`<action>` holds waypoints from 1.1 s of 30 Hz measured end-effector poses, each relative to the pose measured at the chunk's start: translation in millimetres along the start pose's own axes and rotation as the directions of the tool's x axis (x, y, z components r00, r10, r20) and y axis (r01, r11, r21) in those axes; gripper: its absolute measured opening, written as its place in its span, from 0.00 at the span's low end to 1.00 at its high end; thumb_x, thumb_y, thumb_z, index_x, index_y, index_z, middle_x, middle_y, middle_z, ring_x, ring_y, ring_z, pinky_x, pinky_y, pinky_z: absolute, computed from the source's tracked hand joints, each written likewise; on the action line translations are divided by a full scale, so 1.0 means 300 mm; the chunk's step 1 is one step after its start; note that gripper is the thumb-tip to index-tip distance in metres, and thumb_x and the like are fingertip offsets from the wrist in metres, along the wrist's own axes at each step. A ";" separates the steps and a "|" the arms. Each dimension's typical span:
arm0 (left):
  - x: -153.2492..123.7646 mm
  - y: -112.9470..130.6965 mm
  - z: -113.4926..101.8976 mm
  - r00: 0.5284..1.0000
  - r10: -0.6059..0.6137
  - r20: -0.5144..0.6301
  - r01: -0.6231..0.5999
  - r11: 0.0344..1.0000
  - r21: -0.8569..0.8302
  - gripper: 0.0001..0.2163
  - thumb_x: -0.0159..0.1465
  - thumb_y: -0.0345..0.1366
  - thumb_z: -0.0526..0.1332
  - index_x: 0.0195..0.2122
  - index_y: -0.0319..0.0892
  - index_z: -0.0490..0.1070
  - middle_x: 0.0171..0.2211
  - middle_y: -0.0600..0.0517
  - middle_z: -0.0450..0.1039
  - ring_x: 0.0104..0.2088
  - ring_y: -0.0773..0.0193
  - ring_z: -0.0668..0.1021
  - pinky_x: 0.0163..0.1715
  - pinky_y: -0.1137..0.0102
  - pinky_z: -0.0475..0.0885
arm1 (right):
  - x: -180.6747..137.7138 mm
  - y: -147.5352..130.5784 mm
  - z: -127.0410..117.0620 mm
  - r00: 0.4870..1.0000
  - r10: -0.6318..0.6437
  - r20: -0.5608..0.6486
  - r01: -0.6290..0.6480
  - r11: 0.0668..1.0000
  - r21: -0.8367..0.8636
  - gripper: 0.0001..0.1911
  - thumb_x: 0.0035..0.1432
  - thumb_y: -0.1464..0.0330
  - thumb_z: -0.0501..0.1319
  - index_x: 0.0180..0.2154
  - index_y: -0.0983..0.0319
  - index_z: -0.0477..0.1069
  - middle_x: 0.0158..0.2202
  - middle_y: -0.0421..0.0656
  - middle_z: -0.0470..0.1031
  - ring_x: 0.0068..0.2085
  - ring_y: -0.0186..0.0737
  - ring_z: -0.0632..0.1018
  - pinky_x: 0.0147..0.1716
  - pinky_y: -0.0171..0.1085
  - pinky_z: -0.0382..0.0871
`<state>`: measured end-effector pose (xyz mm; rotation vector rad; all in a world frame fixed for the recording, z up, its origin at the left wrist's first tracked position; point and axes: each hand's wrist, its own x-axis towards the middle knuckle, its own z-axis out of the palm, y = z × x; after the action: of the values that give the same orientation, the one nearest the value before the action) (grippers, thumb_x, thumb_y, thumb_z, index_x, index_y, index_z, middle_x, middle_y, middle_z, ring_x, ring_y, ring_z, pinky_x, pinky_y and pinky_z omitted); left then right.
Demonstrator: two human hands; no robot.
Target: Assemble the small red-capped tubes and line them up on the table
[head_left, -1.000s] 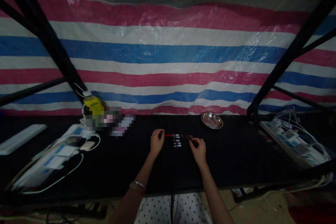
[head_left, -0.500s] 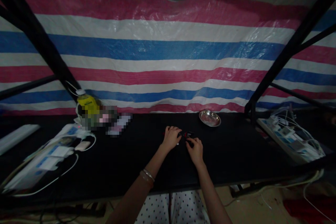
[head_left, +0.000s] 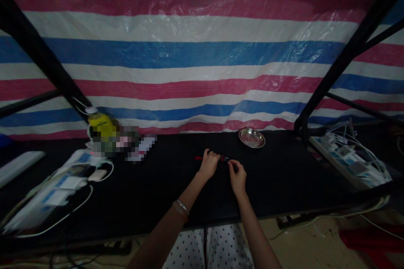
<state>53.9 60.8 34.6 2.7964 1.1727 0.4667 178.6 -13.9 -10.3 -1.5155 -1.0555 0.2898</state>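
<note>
A slim black-and-red tool (head_left: 224, 158) lies crosswise low over the dark tabletop; its exact kind is too small and dark to make out. My left hand (head_left: 210, 164) is closed around its middle, with a red end showing to the left of the fingers. On the other side, my right hand (head_left: 238, 176) has thumb and forefinger pinched together at the tool's right end. Whatever lies between those fingertips is hidden. A shiny round metal dish (head_left: 251, 138) sits behind my right hand, apart from it.
Power strips with plugs and cables lie on the left (head_left: 59, 189) and right (head_left: 353, 159). A yellow bottle (head_left: 102, 125) and blurred items stand at the back left. Black metal posts slant up both sides before a striped plastic sheet (head_left: 195, 54).
My left hand has closed more around the tool, and its red left end shows more clearly. My right hand has shifted slightly right. The whole view has tilted a little.
</note>
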 end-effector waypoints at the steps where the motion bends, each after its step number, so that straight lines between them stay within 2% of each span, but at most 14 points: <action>1: 0.002 0.005 -0.003 1.000 0.000 -0.006 0.000 1.000 -0.005 0.14 0.61 0.23 0.49 0.40 0.39 0.72 0.34 0.46 0.75 0.40 0.59 0.73 0.53 0.56 0.56 | 0.001 -0.002 -0.001 0.999 0.032 -0.034 -0.031 0.999 0.041 0.17 0.56 0.58 0.54 0.39 0.63 0.72 0.35 0.47 0.75 0.38 0.42 0.74 0.40 0.40 0.66; 4: 0.005 0.017 -0.018 0.999 -0.009 -0.053 0.005 0.998 -0.062 0.14 0.61 0.23 0.49 0.41 0.38 0.72 0.34 0.46 0.75 0.41 0.59 0.74 0.52 0.56 0.58 | 0.005 -0.003 -0.003 0.988 0.094 -0.119 -0.076 0.985 0.152 0.22 0.56 0.57 0.54 0.45 0.65 0.70 0.40 0.49 0.75 0.39 0.42 0.75 0.41 0.40 0.67; 7: -0.007 0.030 -0.031 0.979 -0.105 -0.176 0.060 0.969 -0.240 0.13 0.61 0.25 0.51 0.43 0.39 0.71 0.36 0.46 0.76 0.40 0.60 0.76 0.51 0.56 0.61 | 0.011 -0.001 0.001 0.976 0.148 -0.157 -0.108 0.965 0.239 0.24 0.54 0.55 0.55 0.44 0.65 0.72 0.42 0.51 0.75 0.38 0.41 0.75 0.39 0.40 0.68; 9: -0.032 0.044 -0.035 0.936 -0.237 -0.261 0.101 0.891 -0.443 0.11 0.61 0.27 0.54 0.43 0.40 0.71 0.35 0.48 0.77 0.38 0.62 0.77 0.47 0.59 0.67 | 0.014 -0.006 0.008 0.958 0.240 -0.157 -0.180 0.930 0.321 0.25 0.51 0.53 0.58 0.42 0.66 0.73 0.36 0.49 0.77 0.30 0.38 0.74 0.29 0.37 0.67; 12: -0.098 0.074 -0.044 0.841 -0.438 -0.316 0.098 0.699 -0.709 0.09 0.59 0.31 0.58 0.40 0.41 0.73 0.34 0.50 0.77 0.33 0.64 0.78 0.37 0.68 0.74 | 0.018 -0.041 0.017 0.913 0.391 -0.115 -0.287 0.818 0.499 0.26 0.46 0.53 0.62 0.42 0.66 0.73 0.29 0.45 0.77 0.20 0.31 0.70 0.20 0.32 0.61; 14: -0.152 0.098 -0.065 0.799 -0.519 -0.304 0.089 0.602 -0.794 0.09 0.58 0.34 0.60 0.39 0.41 0.73 0.35 0.49 0.77 0.33 0.64 0.79 0.35 0.69 0.75 | 0.020 -0.089 0.014 0.890 0.451 -0.066 -0.320 0.722 0.613 0.25 0.43 0.54 0.65 0.40 0.64 0.72 0.28 0.44 0.77 0.21 0.32 0.72 0.19 0.31 0.60; 16: -0.200 0.123 -0.101 0.769 -0.561 -0.305 0.074 0.553 -0.830 0.09 0.57 0.35 0.60 0.38 0.40 0.73 0.35 0.49 0.77 0.34 0.64 0.79 0.36 0.69 0.75 | 0.017 -0.155 0.006 0.871 0.491 -0.011 -0.346 0.628 0.697 0.23 0.41 0.56 0.67 0.36 0.63 0.71 0.28 0.43 0.77 0.24 0.34 0.75 0.20 0.31 0.62; 18: -0.235 0.147 -0.150 0.773 -0.545 -0.324 0.052 0.563 -0.825 0.08 0.57 0.35 0.60 0.37 0.40 0.73 0.34 0.49 0.76 0.34 0.64 0.79 0.37 0.69 0.76 | 0.010 -0.231 -0.004 0.882 0.467 0.058 -0.356 0.582 0.731 0.21 0.41 0.58 0.68 0.36 0.63 0.69 0.29 0.43 0.77 0.27 0.37 0.77 0.24 0.32 0.65; 21: -0.260 0.178 -0.225 0.795 -0.474 -0.379 0.018 0.642 -0.766 0.06 0.58 0.35 0.60 0.35 0.42 0.75 0.33 0.50 0.76 0.34 0.65 0.79 0.37 0.69 0.76 | -0.010 -0.341 -0.014 0.907 0.405 0.115 -0.348 0.568 0.746 0.19 0.44 0.60 0.68 0.36 0.63 0.68 0.30 0.44 0.78 0.30 0.39 0.79 0.26 0.33 0.68; 24: -0.269 0.199 -0.275 0.789 -0.432 -0.438 -0.004 0.708 -0.706 0.06 0.58 0.33 0.60 0.35 0.43 0.75 0.34 0.51 0.76 0.35 0.65 0.78 0.39 0.68 0.75 | -0.033 -0.418 -0.017 0.926 0.344 0.156 -0.342 0.586 0.735 0.18 0.44 0.61 0.68 0.36 0.63 0.68 0.28 0.43 0.78 0.29 0.37 0.78 0.26 0.33 0.69; 29: -0.290 0.203 -0.299 0.782 -0.408 -0.470 -0.010 0.747 -0.665 0.07 0.59 0.33 0.59 0.36 0.45 0.76 0.35 0.51 0.77 0.36 0.65 0.78 0.41 0.67 0.75 | -0.058 -0.461 -0.032 0.946 0.267 0.186 -0.319 0.655 0.685 0.16 0.45 0.62 0.67 0.33 0.63 0.67 0.26 0.41 0.77 0.25 0.34 0.76 0.26 0.32 0.69; 33: -0.304 0.196 -0.303 0.781 -0.387 -0.490 -0.032 0.759 -0.650 0.06 0.59 0.33 0.59 0.35 0.44 0.76 0.34 0.51 0.77 0.35 0.66 0.78 0.39 0.68 0.76 | -0.073 -0.466 -0.044 0.957 0.212 0.201 -0.292 0.698 0.655 0.14 0.46 0.63 0.68 0.32 0.63 0.68 0.26 0.41 0.78 0.28 0.34 0.77 0.28 0.32 0.71</action>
<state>6.0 -49.5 109.2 1.9422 1.0732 1.4990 113.6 -55.3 109.1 -0.9618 -0.6921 0.8705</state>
